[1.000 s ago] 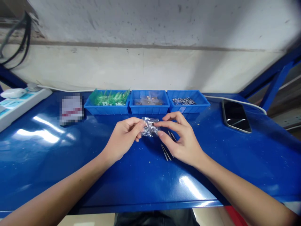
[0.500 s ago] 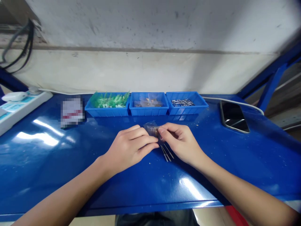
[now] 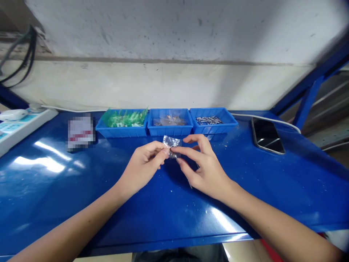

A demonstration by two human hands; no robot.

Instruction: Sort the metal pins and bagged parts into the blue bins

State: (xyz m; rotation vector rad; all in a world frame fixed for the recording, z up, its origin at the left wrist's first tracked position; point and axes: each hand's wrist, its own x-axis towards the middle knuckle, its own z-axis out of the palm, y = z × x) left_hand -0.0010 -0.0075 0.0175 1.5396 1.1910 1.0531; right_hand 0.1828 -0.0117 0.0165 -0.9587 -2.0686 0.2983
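A small clear plastic bag (image 3: 173, 142) is held above the blue table in front of the bins. Something small and brownish shows inside its lower part, too small to name. My left hand (image 3: 144, 163) pinches the bag's left side between thumb and fingers. My right hand (image 3: 205, 165) has its fingers spread around the bag's right side, with the index fingertip at the bag's face. Under the right hand the thin metal pins on the table are almost wholly hidden; only a tip shows.
Behind the hands stand three blue bins: one with green bags (image 3: 121, 133), one with clear bags (image 3: 170, 130), one with metal pins (image 3: 214, 129). A phone (image 3: 267, 135) lies right. On the left are a blurred-out packet (image 3: 81, 133) and a power strip (image 3: 29, 123).
The left thumb has come up onto the bag's near face. My right hand has loosened its pinch, its fingers now spread. The bag lies flatter to view, and the pins have become mostly covered.
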